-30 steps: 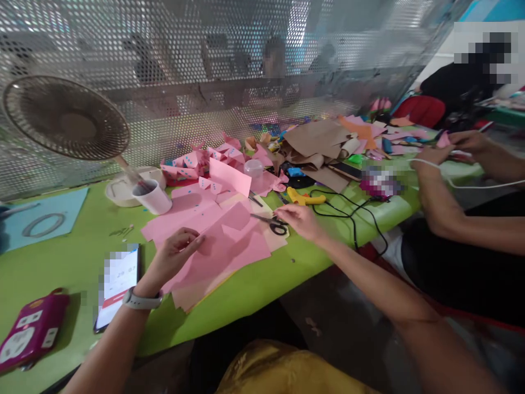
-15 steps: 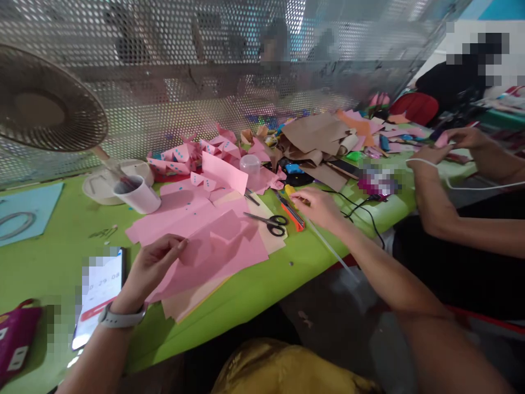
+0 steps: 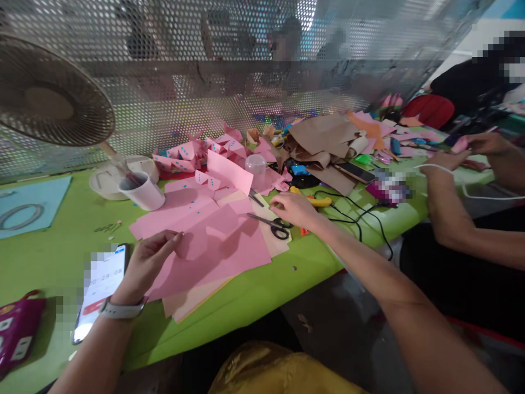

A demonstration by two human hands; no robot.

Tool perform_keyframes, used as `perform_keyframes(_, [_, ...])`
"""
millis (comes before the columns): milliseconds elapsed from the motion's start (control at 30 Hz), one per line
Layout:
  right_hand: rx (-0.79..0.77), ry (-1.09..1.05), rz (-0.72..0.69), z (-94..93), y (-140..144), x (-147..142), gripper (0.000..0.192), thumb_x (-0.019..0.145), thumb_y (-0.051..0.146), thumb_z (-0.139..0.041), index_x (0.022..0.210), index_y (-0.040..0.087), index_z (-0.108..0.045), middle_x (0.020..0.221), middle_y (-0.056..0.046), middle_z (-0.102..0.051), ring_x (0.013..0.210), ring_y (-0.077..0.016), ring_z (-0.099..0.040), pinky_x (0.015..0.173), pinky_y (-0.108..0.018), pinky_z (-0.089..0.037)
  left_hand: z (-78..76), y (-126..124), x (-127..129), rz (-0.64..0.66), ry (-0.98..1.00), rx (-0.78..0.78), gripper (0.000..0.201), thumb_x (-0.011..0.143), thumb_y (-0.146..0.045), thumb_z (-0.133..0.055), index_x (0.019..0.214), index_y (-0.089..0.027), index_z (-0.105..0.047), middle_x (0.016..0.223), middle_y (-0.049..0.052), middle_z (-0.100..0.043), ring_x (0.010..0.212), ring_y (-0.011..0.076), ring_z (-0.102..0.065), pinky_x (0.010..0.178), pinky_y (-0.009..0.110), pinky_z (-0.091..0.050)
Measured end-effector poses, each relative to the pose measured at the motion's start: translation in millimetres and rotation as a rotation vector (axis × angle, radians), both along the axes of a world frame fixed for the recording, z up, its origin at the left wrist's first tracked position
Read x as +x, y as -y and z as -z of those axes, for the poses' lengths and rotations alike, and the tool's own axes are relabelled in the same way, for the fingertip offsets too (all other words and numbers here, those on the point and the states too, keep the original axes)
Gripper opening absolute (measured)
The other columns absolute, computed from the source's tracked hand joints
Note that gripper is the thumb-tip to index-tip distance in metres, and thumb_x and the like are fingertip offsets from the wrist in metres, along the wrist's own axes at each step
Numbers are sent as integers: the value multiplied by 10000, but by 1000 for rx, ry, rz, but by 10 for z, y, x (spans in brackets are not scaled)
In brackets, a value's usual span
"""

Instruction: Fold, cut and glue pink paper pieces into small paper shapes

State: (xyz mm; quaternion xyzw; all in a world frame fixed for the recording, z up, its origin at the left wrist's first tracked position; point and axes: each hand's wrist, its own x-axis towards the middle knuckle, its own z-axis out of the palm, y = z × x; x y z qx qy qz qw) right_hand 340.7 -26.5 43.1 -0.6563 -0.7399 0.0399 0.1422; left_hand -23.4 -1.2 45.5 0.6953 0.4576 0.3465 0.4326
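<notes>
My left hand (image 3: pixel 153 257), with a pale watch on the wrist, is closed on a piece of pink paper (image 3: pixel 200 241), which rises above a stack of pink and cream sheets (image 3: pixel 238 257). My right hand (image 3: pixel 293 210) is over the right side of the stack, fingers loosely bent and apart, holding nothing visible. Just below its fingertips lie black-handled scissors (image 3: pixel 279 229). Mostly covered by that hand is an orange utility knife (image 3: pixel 304 231). Behind the wrist sits a yellow glue gun (image 3: pixel 320 202), partly hidden.
A white cup (image 3: pixel 143 191) stands near the fan (image 3: pixel 53 98) at left. A phone (image 3: pixel 102 290) and a purple case (image 3: pixel 20 334) lie at left. Folded pink pieces (image 3: pixel 184 156) and brown paper (image 3: pixel 324 134) line the back. A co-worker's hands (image 3: pixel 447 158) are at right.
My right hand has let go of the yellow glue gun and moved left toward the scissors. My left hand stays at the pink paper. The view has shifted slightly.
</notes>
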Motion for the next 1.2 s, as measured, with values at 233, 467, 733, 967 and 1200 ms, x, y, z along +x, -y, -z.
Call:
perform_keyframes(233, [-26,46,131,226,-608,-332,161,854,311,-595,926,175,-642,1051,-111,-677,976,-228,-606,769,-292,-429,44,-1,-5,29,26,-51,354,836,-472,-617,652,-169,-604,718,15,-599,706,141,-524,693,248,-430])
perform_keyframes(467, [-60,15,189,184,-471,-137,103,839,271,-574,796,201,-636,866,-66,-715,842,-211,-649,691,-272,-428,67,10,-3,84,34,-75,369,857,-469,-587,652,-163,-570,702,9,-587,658,125,-492,619,239,-381])
perform_keyframes(733, [191,-291,203,-94,-28,243,110,839,256,-561,911,212,-632,883,-54,-721,768,-193,-665,698,-295,-493,48,20,-7,123,-1,-77,402,861,-509,-564,659,-162,-563,675,10,-574,635,124,-484,600,241,-387])
perform_keyframes(967, [499,-433,174,-549,56,39,195,851,293,-541,962,204,-673,858,-74,-709,651,-192,-617,636,-340,-510,77,1,-26,196,-16,-87,381,854,-499,-575,694,-155,-604,684,17,-596,635,124,-505,606,250,-405])
perform_keyframes(1200, [456,-302,-164,-346,-227,-734,268,827,201,-501,1044,184,-657,975,-77,-715,809,-204,-644,741,-314,-506,159,-25,-54,243,-174,-100,401,837,-520,-583,763,-133,-656,644,8,-569,572,106,-440,516,239,-322])
